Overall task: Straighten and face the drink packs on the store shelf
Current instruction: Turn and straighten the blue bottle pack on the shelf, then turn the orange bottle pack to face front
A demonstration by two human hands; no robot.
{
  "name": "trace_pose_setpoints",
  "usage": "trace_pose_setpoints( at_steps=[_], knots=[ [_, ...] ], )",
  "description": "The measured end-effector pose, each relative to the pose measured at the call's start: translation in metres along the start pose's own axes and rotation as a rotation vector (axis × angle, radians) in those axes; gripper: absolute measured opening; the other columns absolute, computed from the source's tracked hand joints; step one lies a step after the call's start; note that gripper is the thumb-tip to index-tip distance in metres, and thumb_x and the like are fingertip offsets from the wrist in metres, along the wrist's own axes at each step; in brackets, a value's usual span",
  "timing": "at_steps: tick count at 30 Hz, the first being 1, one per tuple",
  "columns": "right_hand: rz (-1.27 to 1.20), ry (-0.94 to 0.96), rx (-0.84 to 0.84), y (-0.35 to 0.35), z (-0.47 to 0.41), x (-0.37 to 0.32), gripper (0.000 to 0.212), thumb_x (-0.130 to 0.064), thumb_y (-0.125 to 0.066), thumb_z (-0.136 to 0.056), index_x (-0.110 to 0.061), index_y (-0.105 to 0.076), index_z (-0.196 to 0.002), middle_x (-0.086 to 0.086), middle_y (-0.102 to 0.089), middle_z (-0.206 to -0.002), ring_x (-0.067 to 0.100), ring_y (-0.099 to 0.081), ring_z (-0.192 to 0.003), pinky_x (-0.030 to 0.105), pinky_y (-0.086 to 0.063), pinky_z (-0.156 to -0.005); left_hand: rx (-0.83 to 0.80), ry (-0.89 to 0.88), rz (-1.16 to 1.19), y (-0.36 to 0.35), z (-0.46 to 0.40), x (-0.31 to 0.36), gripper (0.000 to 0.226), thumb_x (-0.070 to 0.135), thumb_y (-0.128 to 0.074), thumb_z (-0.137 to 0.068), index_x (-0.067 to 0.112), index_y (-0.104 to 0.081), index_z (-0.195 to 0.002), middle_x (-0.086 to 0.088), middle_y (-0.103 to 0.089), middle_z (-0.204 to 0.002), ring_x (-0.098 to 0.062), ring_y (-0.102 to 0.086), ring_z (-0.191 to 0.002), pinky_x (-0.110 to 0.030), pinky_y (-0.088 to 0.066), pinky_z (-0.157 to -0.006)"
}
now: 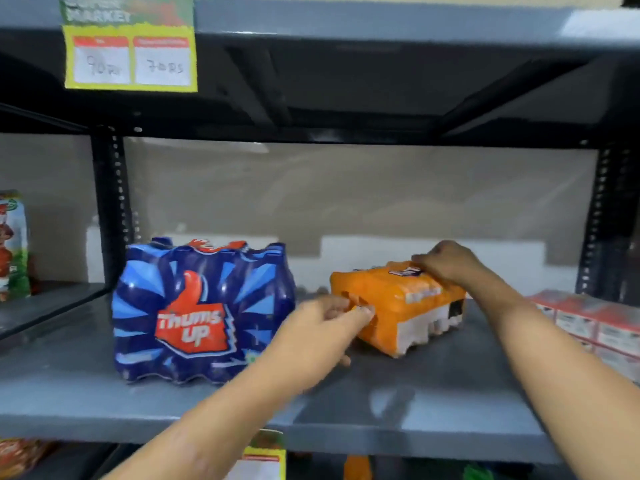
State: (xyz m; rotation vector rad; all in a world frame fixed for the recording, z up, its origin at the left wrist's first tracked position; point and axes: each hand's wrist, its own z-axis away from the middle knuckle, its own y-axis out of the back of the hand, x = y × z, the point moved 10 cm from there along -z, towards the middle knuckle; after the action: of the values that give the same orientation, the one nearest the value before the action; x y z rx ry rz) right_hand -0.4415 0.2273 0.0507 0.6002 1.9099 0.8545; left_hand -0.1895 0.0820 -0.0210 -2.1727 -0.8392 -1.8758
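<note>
An orange shrink-wrapped drink pack [398,299] lies on its side, skewed, on the grey shelf [433,393]. My left hand [325,327] grips its near left corner. My right hand [446,261] holds its far top edge. To the left, a blue Thums Up pack [197,313] stands upright with its logo facing me, apart from both hands.
Red and white cartons [595,323] are stacked at the right end of the shelf. A juice carton [12,244] stands in the neighbouring bay at far left. A yellow price tag [130,57] hangs from the shelf above. Black uprights frame the bay.
</note>
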Motion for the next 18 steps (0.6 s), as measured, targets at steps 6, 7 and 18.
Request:
trace_pose_setpoints(
  at_steps=[6,7,18],
  knots=[
    [-0.239,-0.156,-0.258,-0.021,-0.025,0.051,0.050,-0.068,-0.073,-0.072,-0.021,-0.058,-0.082,0.001,-0.062,-0.081,0.020,-0.062,-0.071,0.029,-0.043,-0.053,0.097,0.374,0.050,-0.031,-0.063,-0.032,0.076,0.080,-0.054,-0.081,0.020,-0.059,-0.127,-0.003,-0.064,-0.107,-0.018,-0.055,-0.083,-0.031,-0.046,-0.062],
    [-0.250,-0.156,-0.257,-0.023,-0.026,0.055,0.054,-0.069,-0.072,-0.072,-0.019,-0.060,-0.088,0.001,-0.062,-0.080,0.020,-0.062,-0.071,0.029,-0.042,-0.052,0.121,0.353,0.060,-0.031,-0.068,-0.029,0.079,0.080,-0.058,-0.077,0.020,-0.056,-0.128,-0.002,-0.064,-0.110,-0.018,-0.057,-0.085,-0.031,-0.045,-0.062],
    [-0.622,0.045,-0.149,-0.013,-0.003,0.083,0.051,-0.053,-0.060,-0.092,-0.005,-0.076,-0.088,0.015,-0.080,-0.082,0.026,-0.077,-0.069,0.033,-0.060,-0.066,0.223,-0.114,-0.144,-0.024,-0.077,0.034,0.054,0.030,-0.096,-0.062,0.013,-0.074,-0.108,-0.005,-0.076,-0.108,-0.025,-0.073,-0.097,-0.041,-0.061,-0.085]
  ],
)
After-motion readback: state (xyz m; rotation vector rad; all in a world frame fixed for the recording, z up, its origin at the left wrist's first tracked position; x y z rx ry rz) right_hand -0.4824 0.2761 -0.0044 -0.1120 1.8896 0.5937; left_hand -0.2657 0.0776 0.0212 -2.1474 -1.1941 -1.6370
